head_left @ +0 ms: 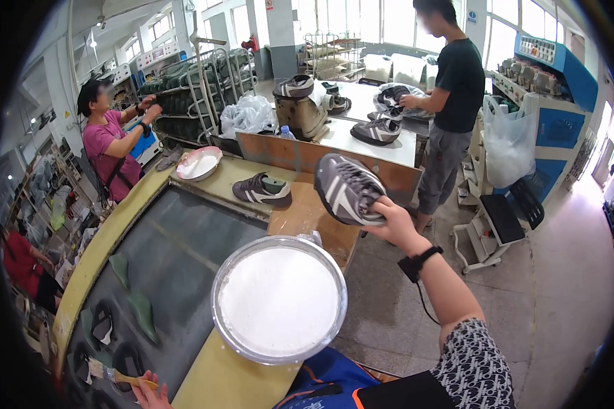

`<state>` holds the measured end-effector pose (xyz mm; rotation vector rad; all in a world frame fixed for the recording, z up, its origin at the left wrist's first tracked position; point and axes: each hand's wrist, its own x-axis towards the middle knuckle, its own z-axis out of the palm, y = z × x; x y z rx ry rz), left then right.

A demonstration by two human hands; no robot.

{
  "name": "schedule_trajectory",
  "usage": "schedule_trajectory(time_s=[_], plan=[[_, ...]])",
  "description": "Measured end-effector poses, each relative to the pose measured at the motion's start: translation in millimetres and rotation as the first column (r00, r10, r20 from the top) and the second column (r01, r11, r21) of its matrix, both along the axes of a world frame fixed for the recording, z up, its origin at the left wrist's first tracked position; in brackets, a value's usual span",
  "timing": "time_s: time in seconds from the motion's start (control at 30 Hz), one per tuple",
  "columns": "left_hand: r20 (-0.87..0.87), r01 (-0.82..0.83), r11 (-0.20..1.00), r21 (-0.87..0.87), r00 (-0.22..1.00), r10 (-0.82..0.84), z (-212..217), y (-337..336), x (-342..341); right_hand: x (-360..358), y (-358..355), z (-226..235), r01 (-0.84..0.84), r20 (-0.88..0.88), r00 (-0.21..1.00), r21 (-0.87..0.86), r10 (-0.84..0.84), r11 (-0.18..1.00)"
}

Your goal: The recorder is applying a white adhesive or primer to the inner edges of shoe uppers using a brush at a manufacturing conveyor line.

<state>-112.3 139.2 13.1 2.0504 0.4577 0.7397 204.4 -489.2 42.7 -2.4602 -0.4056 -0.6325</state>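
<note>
My right hand [394, 223] is closed on the heel end of a dark grey sneaker [342, 187] with pale stripes, lifted above the wooden board's right edge. At the lower left my left hand [149, 393] grips the wooden handle of a paintbrush [109, 373], its pale bristles pointing left over the dark belt [184, 238]. Between my hands stands a round metal basin [224, 332] of white liquid [280, 300]. Another grey sneaker [260, 191], with something green inside its opening, sits beyond the basin. Green shoe lasts [141, 315] and dark shoe parts [103, 323] lie on the belt near my left hand.
A pink-rimmed bowl [199, 163] of white stuff stands at the belt's far end. Across a wooden partition [280, 154], a person in black [450, 88] handles shoes at a white table [402, 151]. A person in pink [112, 146] stands far left. A black-seated stool [501, 218] stands right.
</note>
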Motion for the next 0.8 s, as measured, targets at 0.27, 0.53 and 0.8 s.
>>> schedule_trajectory(time_s=[0.27,0.53,0.8], plan=[[-0.017,0.090,0.877,-0.471,0.994,-0.111,48,-73,32,72,25,2,0.243,-0.069,0.969,0.089,-0.237,0.966],[-0.060,0.431,0.546,-0.718,0.744,-0.666,65,-175,73,-132,138,68,-0.429,0.332,0.833,-0.118,0.442,0.896],[0.072,0.730,0.232,-0.642,0.359,-0.931,46,-236,57,-215,193,16,-0.309,-0.466,0.697,0.490,0.545,0.815]])
